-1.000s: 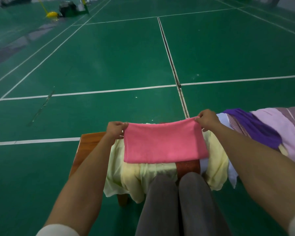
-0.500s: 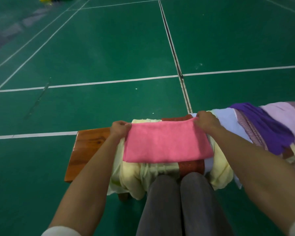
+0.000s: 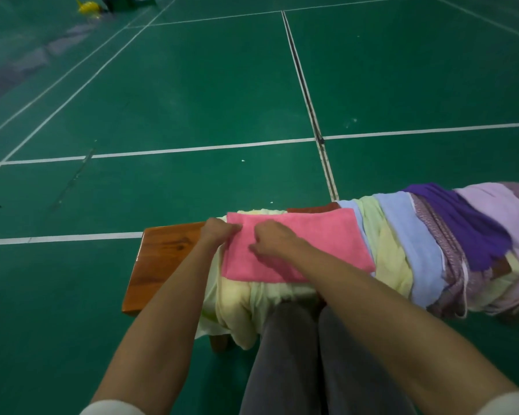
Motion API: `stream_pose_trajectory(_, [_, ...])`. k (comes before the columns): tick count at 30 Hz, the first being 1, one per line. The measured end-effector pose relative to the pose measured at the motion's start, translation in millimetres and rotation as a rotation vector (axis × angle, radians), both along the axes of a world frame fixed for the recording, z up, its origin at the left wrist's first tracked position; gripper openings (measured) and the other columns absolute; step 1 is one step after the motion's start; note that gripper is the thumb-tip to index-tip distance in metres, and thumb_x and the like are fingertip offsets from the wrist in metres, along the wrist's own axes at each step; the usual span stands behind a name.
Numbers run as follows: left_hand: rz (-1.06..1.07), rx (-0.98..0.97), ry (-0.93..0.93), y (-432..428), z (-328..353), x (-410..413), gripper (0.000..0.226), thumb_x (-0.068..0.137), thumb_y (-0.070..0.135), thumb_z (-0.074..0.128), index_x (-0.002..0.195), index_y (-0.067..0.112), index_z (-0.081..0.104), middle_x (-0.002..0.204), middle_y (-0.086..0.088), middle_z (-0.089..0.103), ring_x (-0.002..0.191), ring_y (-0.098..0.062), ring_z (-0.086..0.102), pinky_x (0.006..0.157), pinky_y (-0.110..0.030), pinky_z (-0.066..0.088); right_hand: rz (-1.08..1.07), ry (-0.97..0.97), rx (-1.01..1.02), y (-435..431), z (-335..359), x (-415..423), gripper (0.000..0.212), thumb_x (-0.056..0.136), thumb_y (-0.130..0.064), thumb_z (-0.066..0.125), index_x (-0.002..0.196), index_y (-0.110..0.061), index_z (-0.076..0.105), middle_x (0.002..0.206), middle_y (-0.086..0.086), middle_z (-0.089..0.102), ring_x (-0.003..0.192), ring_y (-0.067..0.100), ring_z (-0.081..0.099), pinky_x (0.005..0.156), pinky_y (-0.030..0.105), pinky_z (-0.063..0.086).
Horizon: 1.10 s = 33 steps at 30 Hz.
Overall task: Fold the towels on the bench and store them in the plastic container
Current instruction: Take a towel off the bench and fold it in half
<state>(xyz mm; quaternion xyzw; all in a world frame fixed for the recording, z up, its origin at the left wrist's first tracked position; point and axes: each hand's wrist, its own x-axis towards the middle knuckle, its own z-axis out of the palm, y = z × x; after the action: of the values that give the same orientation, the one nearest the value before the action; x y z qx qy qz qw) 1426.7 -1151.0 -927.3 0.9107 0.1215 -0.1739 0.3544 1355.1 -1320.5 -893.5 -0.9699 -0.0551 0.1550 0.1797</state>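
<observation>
Green court floor crossed by white lines. Dark seam running from the far edge toward the near side, meeting one white line. Small yellow object at the far left corner, beside something dark, too blurred to tell. Grey trousered knees at the near edge, close together.

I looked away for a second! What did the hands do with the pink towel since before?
The right hand let go of the towel's far right corner and moved left across the pink towel, where it now rests near the left hand. The towel, held up a second ago, now lies flat on the yellow towel. The left hand still grips the far left corner. The other towels on the bench stayed put.
</observation>
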Motion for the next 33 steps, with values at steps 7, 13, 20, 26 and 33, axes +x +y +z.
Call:
stream_pose_trajectory(7, [0.0, 0.292, -0.255, -3, 19, -14, 0.037, 0.091, 0.038, 0.062, 0.069, 0.01, 0.07, 0.065, -0.005, 0.061, 0.065, -0.029, 0.06, 0.058, -0.028, 0.042, 0.042, 0.018, 0.057, 67, -19, -22, 0.091, 0.074, -0.052, 0.08, 0.143, -0.014, 0.035, 0.108, 0.005, 0.064, 0.093, 0.024, 0.064, 0.075, 0.032, 0.05])
stream_pose_trajectory(13, [-0.054, 0.184, -0.051, -6, 12, -18, 0.023, 0.087, 0.025, 0.066, 0.084, 0.003, 0.064, 0.077, -0.013, 0.069, 0.068, -0.028, 0.066, 0.061, -0.029, 0.054, -0.033, -0.093, 0.014, 74, -28, -30, 0.037, 0.095, -0.014, 0.058, 0.131, -0.01, 0.053, 0.109, 0.007, 0.069, 0.096, 0.025, 0.069, 0.077, 0.033, 0.053])
stream_pose_trajectory(20, [0.207, -0.314, 0.309, 2, 5, -20, 0.031, 0.095, 0.029, 0.068, 0.094, -0.001, 0.06, 0.082, -0.017, 0.061, 0.06, -0.026, 0.059, 0.059, -0.033, 0.056, -0.158, 0.027, 0.158, 51, -9, -28, 0.03, 0.094, -0.008, 0.062, 0.123, -0.008, 0.053, 0.102, 0.008, 0.058, 0.085, 0.025, 0.062, 0.068, 0.032, 0.052])
stream_pose_trajectory(26, [0.218, -0.457, 0.242, -17, 15, -21, 0.013, 0.092, 0.011, 0.071, 0.092, 0.002, 0.061, 0.08, -0.014, 0.066, 0.064, -0.023, 0.064, 0.043, -0.025, 0.051, -0.137, 0.049, 0.346, 38, 2, -29, 0.022, 0.103, -0.015, 0.048, 0.122, -0.009, 0.056, 0.105, 0.014, 0.067, 0.092, 0.032, 0.066, 0.075, 0.039, 0.053])
stream_pose_trajectory(33, [0.247, -0.48, 0.395, -44, 24, -23, 0.02, 0.093, 0.021, 0.058, 0.076, 0.011, 0.058, 0.071, -0.006, 0.059, 0.067, -0.02, 0.058, 0.064, -0.026, 0.046, -0.192, 0.221, 0.484, 34, 13, -36, 0.042, 0.081, -0.022, 0.077, 0.117, -0.013, 0.058, 0.092, 0.001, 0.064, 0.084, 0.023, 0.066, 0.074, 0.034, 0.057])
